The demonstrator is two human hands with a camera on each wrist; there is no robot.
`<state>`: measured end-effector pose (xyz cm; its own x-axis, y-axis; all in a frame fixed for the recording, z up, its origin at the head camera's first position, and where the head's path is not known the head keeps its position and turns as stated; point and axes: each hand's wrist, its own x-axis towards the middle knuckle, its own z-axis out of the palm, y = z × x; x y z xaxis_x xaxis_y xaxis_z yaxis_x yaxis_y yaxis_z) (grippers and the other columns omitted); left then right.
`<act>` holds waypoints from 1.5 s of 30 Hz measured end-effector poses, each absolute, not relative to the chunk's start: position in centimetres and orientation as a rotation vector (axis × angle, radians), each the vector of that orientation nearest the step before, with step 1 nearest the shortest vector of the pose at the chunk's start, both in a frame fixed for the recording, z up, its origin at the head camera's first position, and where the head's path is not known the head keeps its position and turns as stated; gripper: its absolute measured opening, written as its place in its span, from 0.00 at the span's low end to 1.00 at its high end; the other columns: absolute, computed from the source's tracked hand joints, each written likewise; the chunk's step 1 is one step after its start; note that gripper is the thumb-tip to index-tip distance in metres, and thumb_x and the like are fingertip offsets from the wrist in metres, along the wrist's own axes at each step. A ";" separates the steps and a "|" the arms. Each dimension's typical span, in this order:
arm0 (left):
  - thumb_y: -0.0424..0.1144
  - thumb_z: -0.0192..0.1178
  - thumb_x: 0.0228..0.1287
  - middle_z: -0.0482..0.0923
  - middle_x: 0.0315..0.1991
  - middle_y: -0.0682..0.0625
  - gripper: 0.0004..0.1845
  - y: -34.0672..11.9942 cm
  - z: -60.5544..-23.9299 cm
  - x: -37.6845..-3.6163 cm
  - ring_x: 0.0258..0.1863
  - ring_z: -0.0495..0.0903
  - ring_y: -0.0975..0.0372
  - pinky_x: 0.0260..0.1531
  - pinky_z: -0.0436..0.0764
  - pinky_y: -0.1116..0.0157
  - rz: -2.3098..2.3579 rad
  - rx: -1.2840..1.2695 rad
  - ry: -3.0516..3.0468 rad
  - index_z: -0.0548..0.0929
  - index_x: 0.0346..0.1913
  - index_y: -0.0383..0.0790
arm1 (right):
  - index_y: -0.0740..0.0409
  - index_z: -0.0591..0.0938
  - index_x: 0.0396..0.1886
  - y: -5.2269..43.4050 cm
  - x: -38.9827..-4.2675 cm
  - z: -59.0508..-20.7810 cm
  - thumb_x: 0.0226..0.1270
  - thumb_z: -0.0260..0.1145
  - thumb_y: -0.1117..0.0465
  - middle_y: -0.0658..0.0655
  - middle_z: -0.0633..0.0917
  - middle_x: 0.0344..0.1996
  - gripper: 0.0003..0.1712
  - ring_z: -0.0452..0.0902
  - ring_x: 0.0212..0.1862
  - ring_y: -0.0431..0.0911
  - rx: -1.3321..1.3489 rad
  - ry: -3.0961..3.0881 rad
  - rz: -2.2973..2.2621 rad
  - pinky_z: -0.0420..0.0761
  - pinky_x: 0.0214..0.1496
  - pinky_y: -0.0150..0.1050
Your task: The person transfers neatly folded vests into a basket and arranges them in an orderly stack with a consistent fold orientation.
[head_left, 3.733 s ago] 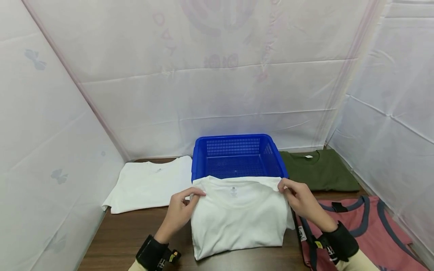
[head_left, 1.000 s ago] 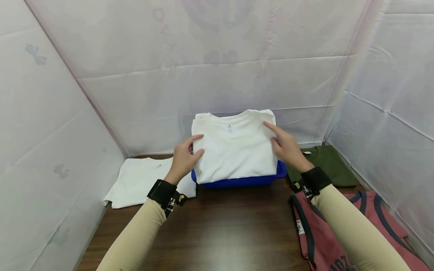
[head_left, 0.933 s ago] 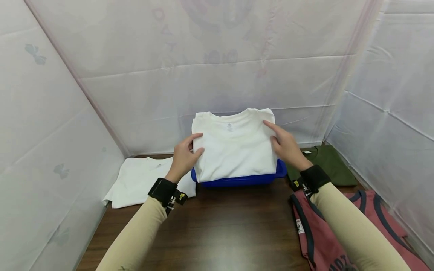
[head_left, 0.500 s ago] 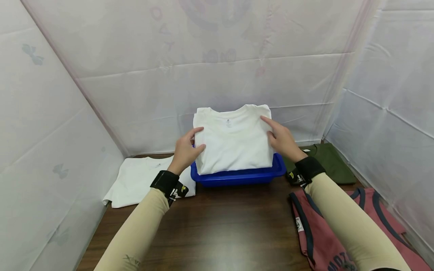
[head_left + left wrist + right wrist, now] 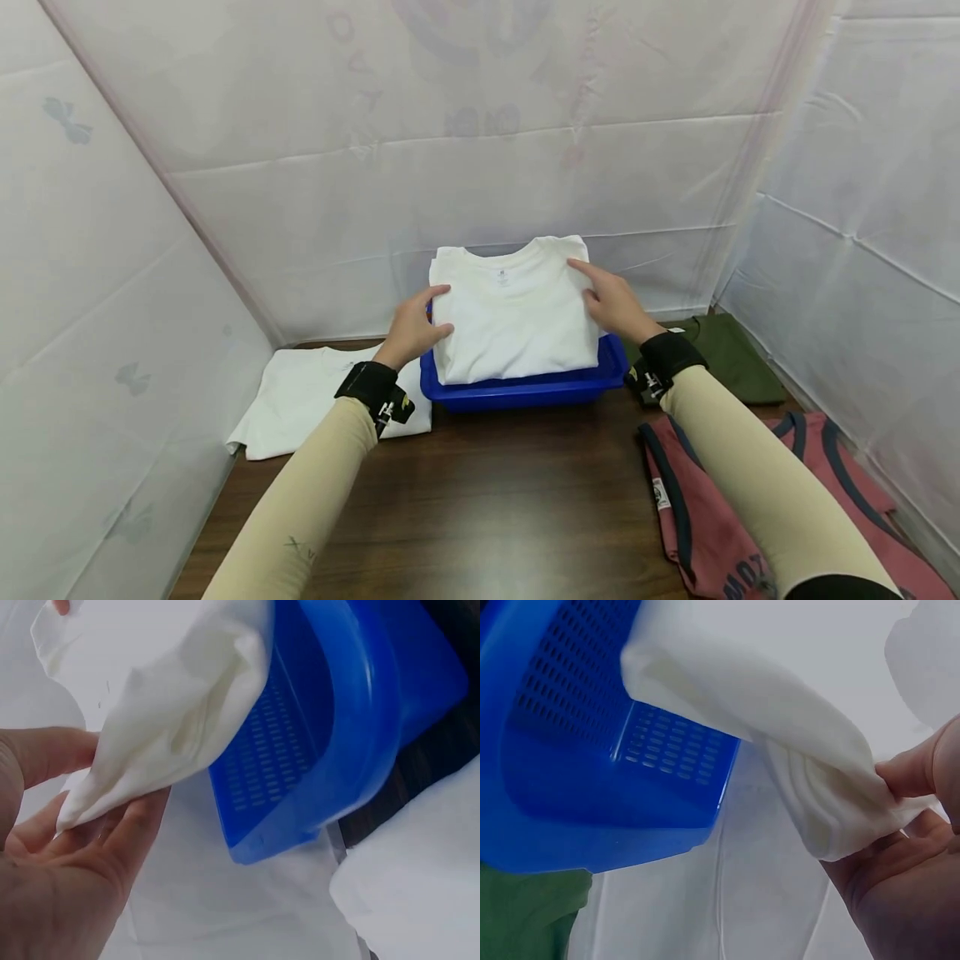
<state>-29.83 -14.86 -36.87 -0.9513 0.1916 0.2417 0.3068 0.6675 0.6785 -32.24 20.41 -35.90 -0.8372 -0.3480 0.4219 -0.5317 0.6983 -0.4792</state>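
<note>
A folded white T-shirt (image 5: 513, 312) is held by its two sides over the blue plastic basket (image 5: 525, 392), neckline toward the back wall. The left hand (image 5: 412, 327) grips the shirt's left edge, thumb on top and fingers underneath, as the left wrist view shows of the white T-shirt (image 5: 165, 697). On the opposite edge, the right hand (image 5: 617, 304) pinches the folded layers the same way; they hang loosely in the right wrist view of the T-shirt (image 5: 817, 780). The shirt hides most of the basket's inside, though perforated walls of the basket (image 5: 577, 682) show beside it.
Another folded white T-shirt (image 5: 300, 400) lies left of the basket. On the right are a folded dark green T-shirt (image 5: 738, 358) and a red shirt with dark trim (image 5: 697, 517), partly under the right forearm. White curtains (image 5: 480, 183) enclose the brown table (image 5: 495, 500).
Both hands lifted the white T-shirt from the table in front of the basket and carried it forward over it. In the last second the right hand shifted slightly left and more basket rim shows.
</note>
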 end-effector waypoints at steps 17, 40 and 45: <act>0.31 0.72 0.60 0.71 0.71 0.35 0.38 -14.9 -37.3 -31.3 0.71 0.68 0.44 0.67 0.71 0.48 -1.113 -0.416 -2.962 0.71 0.74 0.36 | 0.60 0.72 0.73 19.7 -34.1 -37.4 0.70 0.53 0.74 0.59 0.73 0.24 0.32 0.59 0.20 0.46 0.527 -2.814 0.845 0.66 0.31 0.43; 0.40 0.62 0.71 0.77 0.63 0.31 0.27 -14.4 -39.2 -31.5 0.54 0.84 0.47 0.57 0.80 0.52 -1.018 -0.396 -3.119 0.76 0.69 0.31 | 0.65 0.71 0.74 18.9 -33.7 -39.8 0.72 0.54 0.74 0.71 0.79 0.56 0.30 0.59 0.18 0.42 0.405 -3.064 0.899 0.66 0.24 0.34; 0.40 0.60 0.73 0.80 0.60 0.33 0.26 -14.1 -39.1 -31.5 0.50 0.84 0.49 0.53 0.82 0.53 -0.975 -0.375 -3.165 0.78 0.68 0.30 | 0.64 0.71 0.74 18.8 -33.7 -40.0 0.72 0.57 0.73 0.70 0.77 0.58 0.31 0.64 0.22 0.44 0.335 -3.150 0.874 0.69 0.26 0.35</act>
